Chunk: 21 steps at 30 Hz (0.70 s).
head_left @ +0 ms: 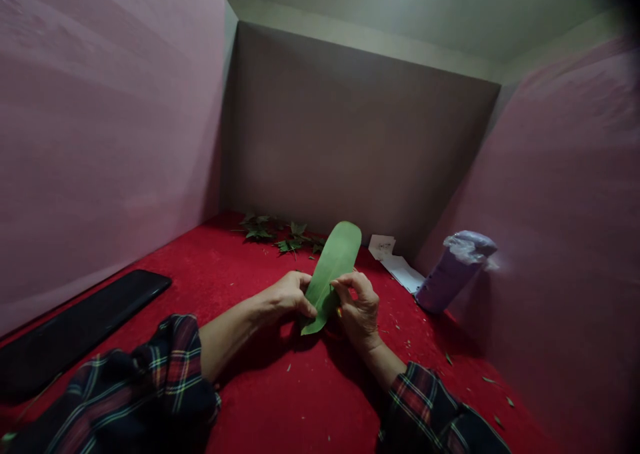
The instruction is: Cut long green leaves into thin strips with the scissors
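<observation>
A long, broad green leaf (337, 251) stands tilted above the red cloth, its rounded end pointing away from me and its narrower end toward me. My left hand (291, 295) grips its lower left edge, the thumb lying on the front face and the other fingers behind it. At the leaf's right side is my right hand (357, 304), with thumb and forefinger pinched together against the surface. Something thin and dark seems to be in that pinch, too small to name. A small yellow-orange spot shows by the right fingers.
Several leafy green sprigs (290, 237) lie along the back wall. White papers (400, 271) and a purple plastic-wrapped package (453, 271) are at the right. A long black object (80, 327) lies at the left. Leaf scraps dot the red cloth (300, 401); pink walls flank it.
</observation>
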Available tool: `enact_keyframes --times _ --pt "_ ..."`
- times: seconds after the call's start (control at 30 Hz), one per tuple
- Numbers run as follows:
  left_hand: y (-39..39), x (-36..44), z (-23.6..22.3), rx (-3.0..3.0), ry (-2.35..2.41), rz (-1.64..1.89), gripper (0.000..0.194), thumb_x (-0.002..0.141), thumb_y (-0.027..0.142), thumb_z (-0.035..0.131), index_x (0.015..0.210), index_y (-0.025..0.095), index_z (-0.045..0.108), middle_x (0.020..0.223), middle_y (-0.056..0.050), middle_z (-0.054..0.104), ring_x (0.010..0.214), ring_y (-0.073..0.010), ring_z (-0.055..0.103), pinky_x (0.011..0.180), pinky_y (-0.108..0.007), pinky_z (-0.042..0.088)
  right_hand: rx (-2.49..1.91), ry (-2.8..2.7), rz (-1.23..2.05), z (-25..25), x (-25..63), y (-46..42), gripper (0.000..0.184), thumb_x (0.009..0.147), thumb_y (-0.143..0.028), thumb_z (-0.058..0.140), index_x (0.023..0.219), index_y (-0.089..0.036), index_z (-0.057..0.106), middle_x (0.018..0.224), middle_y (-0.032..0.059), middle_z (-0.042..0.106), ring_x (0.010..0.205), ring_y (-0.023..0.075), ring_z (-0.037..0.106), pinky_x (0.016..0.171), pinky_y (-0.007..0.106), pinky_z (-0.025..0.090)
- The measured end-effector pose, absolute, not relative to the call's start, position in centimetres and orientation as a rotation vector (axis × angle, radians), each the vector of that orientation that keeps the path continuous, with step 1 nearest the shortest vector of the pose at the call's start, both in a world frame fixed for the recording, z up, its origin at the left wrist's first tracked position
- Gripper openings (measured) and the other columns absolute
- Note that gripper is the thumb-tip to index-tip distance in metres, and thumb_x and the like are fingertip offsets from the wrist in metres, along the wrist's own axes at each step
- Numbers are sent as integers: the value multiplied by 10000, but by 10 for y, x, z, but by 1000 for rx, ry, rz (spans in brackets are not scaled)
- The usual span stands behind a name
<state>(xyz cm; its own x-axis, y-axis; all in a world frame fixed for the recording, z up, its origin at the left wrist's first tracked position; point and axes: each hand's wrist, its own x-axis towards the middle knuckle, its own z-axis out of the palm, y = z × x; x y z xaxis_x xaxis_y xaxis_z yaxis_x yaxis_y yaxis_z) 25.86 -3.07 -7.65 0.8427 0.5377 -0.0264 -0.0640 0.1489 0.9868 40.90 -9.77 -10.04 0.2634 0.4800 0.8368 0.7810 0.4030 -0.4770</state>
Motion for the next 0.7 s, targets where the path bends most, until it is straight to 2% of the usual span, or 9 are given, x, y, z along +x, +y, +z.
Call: enact_keyframes --times 0.17,0.27,0.7 --pt "-31 257 -75 1318 415 513 287 531 252 727 750 85 647 634 -43 631 531 -124 558 542 -238 419 -1206 -1509 -384 -95 402 -103 148 809 -206 556 662 -207 536 661 1 562 698 172 493 703 320 363" --pt "-30 256 -73 1357 503 538 309 550 330 722 714 81 639 600 -35 618 497 -109 533 495 -217 380 -1195 -1585 -442 -94 399 -104 158 821 -188 532 664 -206 536 652 4 566 690 170 491 685 318 354" --pt "-32 257 -67 1399 597 582 274 517 319 706 640 88 625 522 -14 586 433 -102 495 458 -219 351 -1225 -1509 -277 -96 402 -104 130 797 -218 550 671 -202 525 656 2 519 661 163 479 636 299 381"
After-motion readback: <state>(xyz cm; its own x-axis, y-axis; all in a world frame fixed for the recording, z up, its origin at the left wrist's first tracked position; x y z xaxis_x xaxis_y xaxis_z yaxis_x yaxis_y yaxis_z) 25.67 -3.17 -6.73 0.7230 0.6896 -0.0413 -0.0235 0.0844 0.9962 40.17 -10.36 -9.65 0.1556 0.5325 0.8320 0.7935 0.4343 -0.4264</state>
